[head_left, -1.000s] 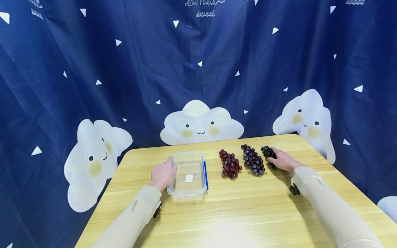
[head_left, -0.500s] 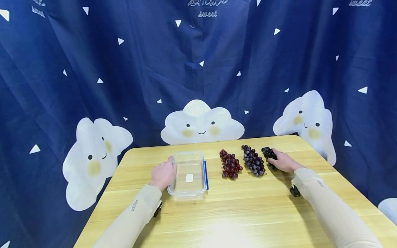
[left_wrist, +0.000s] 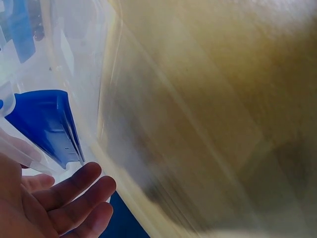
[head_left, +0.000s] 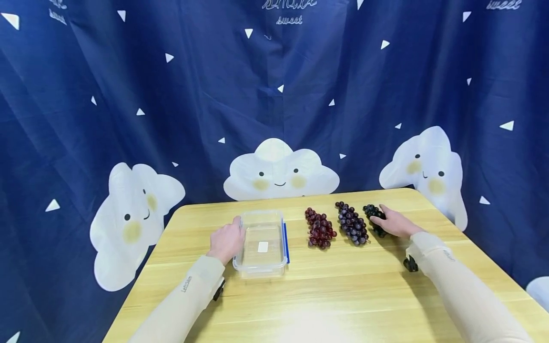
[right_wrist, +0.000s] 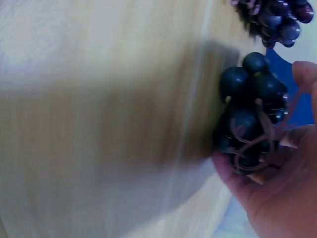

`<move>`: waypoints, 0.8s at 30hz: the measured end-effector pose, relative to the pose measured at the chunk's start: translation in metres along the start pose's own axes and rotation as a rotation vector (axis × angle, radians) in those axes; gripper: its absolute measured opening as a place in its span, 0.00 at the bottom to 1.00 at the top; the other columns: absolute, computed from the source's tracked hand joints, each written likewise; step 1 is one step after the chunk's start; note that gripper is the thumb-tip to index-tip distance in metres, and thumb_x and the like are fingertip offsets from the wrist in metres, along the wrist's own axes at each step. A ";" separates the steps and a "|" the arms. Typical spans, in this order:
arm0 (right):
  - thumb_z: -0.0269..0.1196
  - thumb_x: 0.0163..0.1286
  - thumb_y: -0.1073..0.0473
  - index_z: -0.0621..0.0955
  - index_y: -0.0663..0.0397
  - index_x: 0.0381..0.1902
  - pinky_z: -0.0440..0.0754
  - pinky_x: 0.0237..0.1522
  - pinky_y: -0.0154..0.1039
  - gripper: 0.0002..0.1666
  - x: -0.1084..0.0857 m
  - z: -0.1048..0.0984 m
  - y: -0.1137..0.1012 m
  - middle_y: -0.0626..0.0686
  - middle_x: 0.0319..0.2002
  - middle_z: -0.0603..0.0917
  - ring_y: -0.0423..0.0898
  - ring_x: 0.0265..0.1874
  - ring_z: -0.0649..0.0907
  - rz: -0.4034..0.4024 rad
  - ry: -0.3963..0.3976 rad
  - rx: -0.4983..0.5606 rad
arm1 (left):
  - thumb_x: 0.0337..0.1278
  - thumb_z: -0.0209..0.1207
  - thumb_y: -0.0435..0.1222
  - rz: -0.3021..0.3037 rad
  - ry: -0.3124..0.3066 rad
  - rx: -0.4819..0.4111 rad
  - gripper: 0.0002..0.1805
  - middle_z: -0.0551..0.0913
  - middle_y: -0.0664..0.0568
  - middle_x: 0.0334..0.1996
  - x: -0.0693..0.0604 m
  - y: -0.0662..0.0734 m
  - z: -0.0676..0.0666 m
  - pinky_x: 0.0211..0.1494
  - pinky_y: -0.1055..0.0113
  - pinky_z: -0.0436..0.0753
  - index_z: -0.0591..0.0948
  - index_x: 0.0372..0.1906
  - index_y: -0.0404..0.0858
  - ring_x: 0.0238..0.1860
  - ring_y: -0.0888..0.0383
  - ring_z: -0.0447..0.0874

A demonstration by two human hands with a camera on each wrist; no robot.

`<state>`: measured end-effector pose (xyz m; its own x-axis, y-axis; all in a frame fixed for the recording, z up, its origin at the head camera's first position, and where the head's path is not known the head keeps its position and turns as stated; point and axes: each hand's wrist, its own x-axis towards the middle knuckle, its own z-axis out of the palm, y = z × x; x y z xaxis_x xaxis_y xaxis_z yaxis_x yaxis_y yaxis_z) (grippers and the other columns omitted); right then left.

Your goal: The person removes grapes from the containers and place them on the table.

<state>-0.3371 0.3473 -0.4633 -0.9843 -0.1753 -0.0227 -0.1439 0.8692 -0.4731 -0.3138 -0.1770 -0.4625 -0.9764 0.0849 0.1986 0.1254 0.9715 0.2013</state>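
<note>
My left hand holds the left side of a clear plastic food container. In the left wrist view, its fingers lie under a blue latch on the container's side, and the thumb is partly hidden by the plastic. My right hand is beside a small bunch of black grapes at the right. The right wrist view shows the thumb standing apart from those grapes, while a finger touches their lower side. A purple bunch and a red bunch of grapes lie between the hands.
Everything stands on a light wooden table with rounded far corners. Behind it hangs a dark blue curtain with white clouds and triangles. A second blue latch hangs on the container's right side.
The right hand's fingers have spread and drawn slightly right, off the black grapes, so more of that bunch shows. The left hand and container stay in place; the head view has shifted slightly.
</note>
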 end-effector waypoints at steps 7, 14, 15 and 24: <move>0.45 0.80 0.38 0.51 0.80 0.74 0.61 0.67 0.70 0.50 -0.002 -0.006 -0.007 0.82 0.69 0.59 0.78 0.66 0.65 -0.014 0.064 -0.076 | 0.74 0.44 0.45 0.001 0.001 0.008 0.27 0.87 0.36 0.45 -0.001 -0.001 0.000 0.32 0.47 0.81 0.68 0.72 0.40 0.38 0.41 0.87; 0.51 0.79 0.46 0.65 0.71 0.72 0.60 0.70 0.67 0.37 -0.002 -0.006 -0.035 0.74 0.69 0.68 0.73 0.68 0.66 -0.113 0.269 -0.102 | 0.73 0.46 0.44 0.003 0.025 0.001 0.26 0.87 0.36 0.42 -0.002 0.001 0.000 0.30 0.47 0.80 0.69 0.71 0.40 0.35 0.41 0.87; 0.52 0.79 0.48 0.68 0.70 0.70 0.61 0.70 0.66 0.34 -0.001 -0.006 -0.040 0.73 0.68 0.70 0.72 0.68 0.67 -0.135 0.297 -0.109 | 0.73 0.45 0.44 0.002 0.024 0.004 0.26 0.87 0.36 0.42 -0.002 0.001 0.000 0.30 0.47 0.80 0.69 0.71 0.40 0.35 0.41 0.87; 0.57 0.74 0.56 0.80 0.64 0.58 0.70 0.65 0.62 0.22 0.005 0.001 -0.090 0.67 0.59 0.81 0.66 0.63 0.76 -0.288 0.374 -0.125 | 0.73 0.44 0.44 -0.001 0.023 0.006 0.27 0.87 0.37 0.44 0.000 0.002 0.000 0.30 0.48 0.81 0.68 0.72 0.40 0.36 0.42 0.87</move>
<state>-0.3285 0.2679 -0.4222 -0.8685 -0.2590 0.4227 -0.4049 0.8626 -0.3034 -0.3140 -0.1754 -0.4626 -0.9722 0.0792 0.2202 0.1236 0.9729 0.1956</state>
